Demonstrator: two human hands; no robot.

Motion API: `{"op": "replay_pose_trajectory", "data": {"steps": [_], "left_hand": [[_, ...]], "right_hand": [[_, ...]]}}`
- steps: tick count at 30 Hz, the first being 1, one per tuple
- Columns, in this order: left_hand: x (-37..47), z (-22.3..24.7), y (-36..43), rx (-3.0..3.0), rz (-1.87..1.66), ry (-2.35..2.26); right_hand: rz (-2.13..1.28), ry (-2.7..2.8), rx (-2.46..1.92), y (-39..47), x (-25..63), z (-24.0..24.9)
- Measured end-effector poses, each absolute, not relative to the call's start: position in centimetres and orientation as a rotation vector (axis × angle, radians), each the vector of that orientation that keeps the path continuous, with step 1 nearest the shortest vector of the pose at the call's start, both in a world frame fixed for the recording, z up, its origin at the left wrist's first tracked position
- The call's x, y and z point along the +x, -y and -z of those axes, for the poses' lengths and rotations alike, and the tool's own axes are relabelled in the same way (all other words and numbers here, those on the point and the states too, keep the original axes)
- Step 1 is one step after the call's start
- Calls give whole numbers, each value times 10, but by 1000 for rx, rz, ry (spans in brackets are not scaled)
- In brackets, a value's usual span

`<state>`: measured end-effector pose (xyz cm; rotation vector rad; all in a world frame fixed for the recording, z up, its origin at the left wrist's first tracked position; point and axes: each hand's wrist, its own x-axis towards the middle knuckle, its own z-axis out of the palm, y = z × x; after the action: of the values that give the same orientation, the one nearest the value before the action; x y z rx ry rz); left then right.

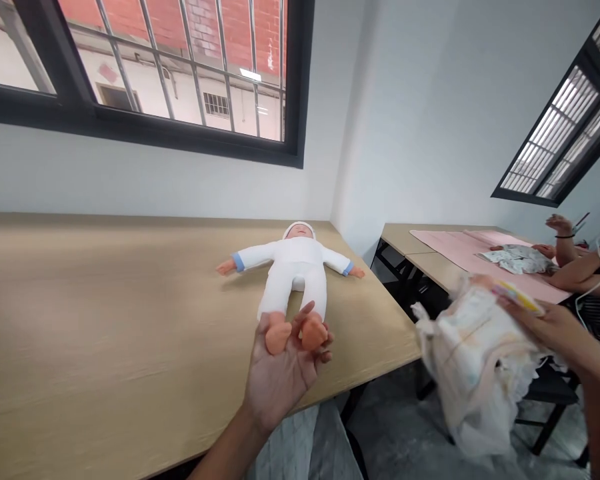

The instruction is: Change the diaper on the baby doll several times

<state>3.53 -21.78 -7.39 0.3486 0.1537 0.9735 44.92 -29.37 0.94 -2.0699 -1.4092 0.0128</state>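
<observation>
A baby doll (299,257) in a white suit with blue cuffs and a white cap lies on its back on the table, arms spread and feet towards me. My left hand (285,367), palm up, is under its two bare feet, with fingers curled around the ankles and one finger between them. Off the table's right side, my right hand (540,323) grips a white diaper (480,360) by its upper edge, near a colourful printed strip. The diaper hangs partly unfolded with ruffled edges and is blurred by motion.
The wooden table (105,333) runs along the wall below a barred window. To the right, a second table holds a pink mat (445,250) and another clothed doll (517,258), with another person's arms (580,270) beside it. A dark stool (550,393) stands below.
</observation>
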Motion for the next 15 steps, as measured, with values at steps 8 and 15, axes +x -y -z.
{"op": "replay_pose_trajectory", "data": {"steps": [8, 15], "left_hand": [[30, 11, 207, 499, -1006, -136], [41, -21, 180, 584, -954, -80]], "right_hand": [[845, 821, -2595, 286, 413, -37], [322, 1543, -2514, 213, 289, 30]]}}
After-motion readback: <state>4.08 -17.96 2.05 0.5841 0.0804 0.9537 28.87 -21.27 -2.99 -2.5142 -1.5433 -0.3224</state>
